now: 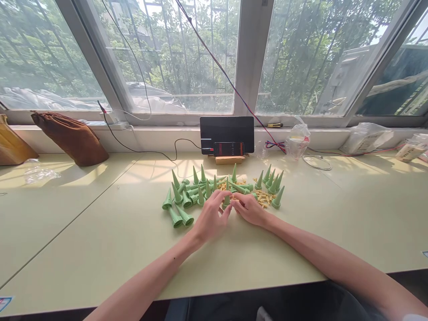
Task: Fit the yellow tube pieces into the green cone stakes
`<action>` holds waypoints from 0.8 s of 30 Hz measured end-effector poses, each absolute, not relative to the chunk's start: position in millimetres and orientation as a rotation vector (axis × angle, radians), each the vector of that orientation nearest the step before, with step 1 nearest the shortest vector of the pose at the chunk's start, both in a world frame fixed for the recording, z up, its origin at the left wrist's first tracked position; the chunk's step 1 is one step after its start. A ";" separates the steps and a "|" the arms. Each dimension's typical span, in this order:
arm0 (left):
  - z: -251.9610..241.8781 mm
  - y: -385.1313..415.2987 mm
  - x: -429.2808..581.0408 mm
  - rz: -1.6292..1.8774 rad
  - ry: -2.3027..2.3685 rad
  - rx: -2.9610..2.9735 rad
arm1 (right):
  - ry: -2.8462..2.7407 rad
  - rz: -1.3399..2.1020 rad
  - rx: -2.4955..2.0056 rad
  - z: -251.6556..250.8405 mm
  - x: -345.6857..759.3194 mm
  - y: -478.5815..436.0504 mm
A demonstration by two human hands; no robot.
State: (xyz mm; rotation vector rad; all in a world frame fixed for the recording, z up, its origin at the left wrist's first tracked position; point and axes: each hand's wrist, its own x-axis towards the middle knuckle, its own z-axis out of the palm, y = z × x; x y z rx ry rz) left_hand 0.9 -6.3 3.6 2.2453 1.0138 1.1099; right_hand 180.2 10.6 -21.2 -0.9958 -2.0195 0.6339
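Many green plastic cones lie and stand in a pile at the middle of the pale table, mixed with small yellow pieces. My left hand and my right hand meet at the front of the pile. Together their fingertips pinch one green cone between them. A few cones stand upright to the right, and two lie on their sides to the left.
A black tablet and a phone lean on a wooden stand at the windowsill. A brown pouch sits far left. Plastic bags and cables lie along the sill to the right.
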 end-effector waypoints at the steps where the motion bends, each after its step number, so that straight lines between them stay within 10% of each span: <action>1: 3.8 -6.4 0.9 1.112 1.018 2.247 | -2.021 0.635 -0.991 -21.1 180.3 10.4; 24: 4.3 -8.2 0.9 1.101 1.031 2.224 | -2.070 0.599 -0.955 -23.9 181.4 10.8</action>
